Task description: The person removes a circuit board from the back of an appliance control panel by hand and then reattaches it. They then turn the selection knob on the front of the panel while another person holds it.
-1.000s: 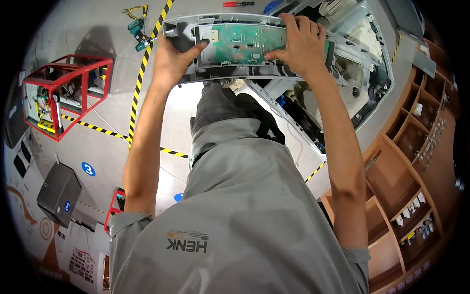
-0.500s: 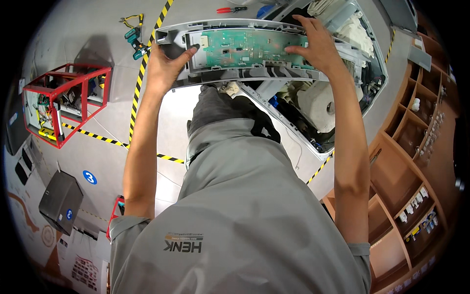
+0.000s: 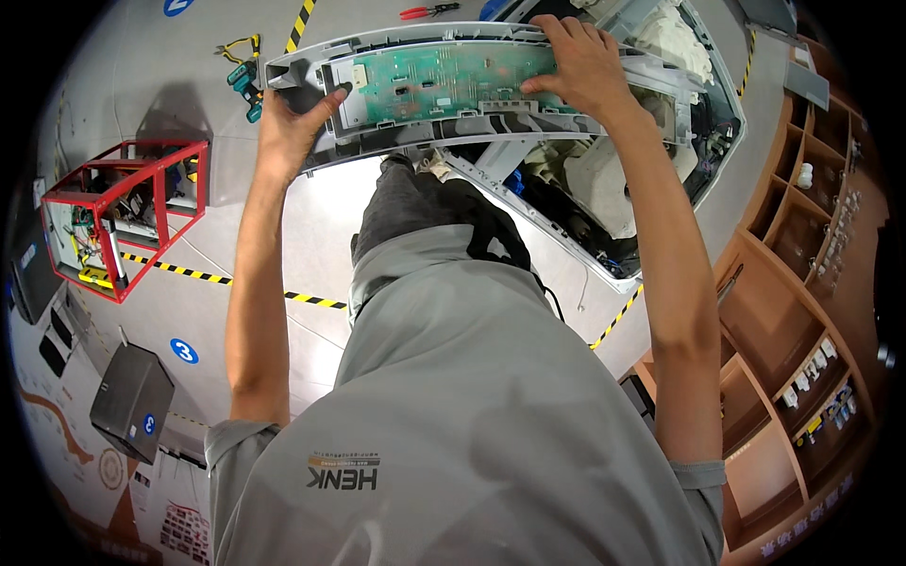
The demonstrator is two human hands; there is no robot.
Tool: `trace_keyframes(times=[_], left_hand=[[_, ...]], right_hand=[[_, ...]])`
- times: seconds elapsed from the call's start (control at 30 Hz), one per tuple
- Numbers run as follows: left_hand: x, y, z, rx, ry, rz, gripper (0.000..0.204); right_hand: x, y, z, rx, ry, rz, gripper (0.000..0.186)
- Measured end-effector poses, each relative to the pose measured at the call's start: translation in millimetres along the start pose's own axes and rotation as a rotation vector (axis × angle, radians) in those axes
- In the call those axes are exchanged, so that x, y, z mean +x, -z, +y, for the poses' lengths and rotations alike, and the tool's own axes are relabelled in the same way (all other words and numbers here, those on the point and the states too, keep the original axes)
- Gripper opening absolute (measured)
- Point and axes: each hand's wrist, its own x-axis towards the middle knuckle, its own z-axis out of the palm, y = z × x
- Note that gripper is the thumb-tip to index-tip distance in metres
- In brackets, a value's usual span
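Note:
Both hands hold a long, curved grey plastic control panel (image 3: 415, 132) up in front of me, its inner side facing me. A green circuit board (image 3: 439, 80) sits in the panel's frame, with a white connector near its left end. My left hand (image 3: 288, 137) grips the left end, thumb on the frame beside the board and fingers hidden behind. My right hand (image 3: 593, 80) holds the right part, thumb on the board's right end and fingers over the far edge. Behind and below the panel's right part stands an opened appliance body (image 3: 613, 269) with pale parts inside.
Red-handled pliers (image 3: 429, 12), yellow-handled pliers (image 3: 241, 45) and a teal power drill (image 3: 245, 91) lie beyond the panel. A red-framed rig (image 3: 132, 212) and a dark grey box (image 3: 132, 401) stand left. Brown compartment shelving (image 3: 769, 377) lines the right. Yellow-black tape (image 3: 193, 274) marks the floor.
The panel, with both hands on it, has shifted left and slightly up in the view, its left end now tilted a little lower. The grip looks the same.

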Motion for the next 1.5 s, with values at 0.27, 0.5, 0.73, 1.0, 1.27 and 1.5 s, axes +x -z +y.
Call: trace_keyframes(times=[0.27, 0.5, 0.73, 1.0, 1.27, 1.5], left_hand=[[3.6, 2.1, 6.7, 0.004, 0.031, -0.023, 0.056], [5.0, 3.1, 0.1, -0.006, 0.013, -0.016, 0.056], [3.8, -0.3, 12.8, -0.028, 0.087, -0.023, 0.055], [0.1, 2.9, 10.9, -0.004, 0.095, -0.009, 0.058], [0.1, 2.9, 0.9, -0.088, 0.102, 0.006, 0.056], [3.5, 3.4, -0.9, -0.097, 0.084, -0.009, 0.052]], right_hand=[[-8.2, -8.6, 25.7, 0.068, 0.036, 0.078, 0.090], [-15.8, 0.9, 28.8, 0.019, 0.062, 0.033, 0.092], [-3.8, 9.0, 17.0, -0.052, -0.054, -0.111, 0.090], [-9.5, 0.8, 42.2, 0.105, 0.044, 0.088, 0.083], [-22.1, 21.2, 79.8, 0.201, -0.104, 0.039, 0.051], [-21.4, 5.0, 87.6, 0.165, -0.053, -0.047, 0.050]])
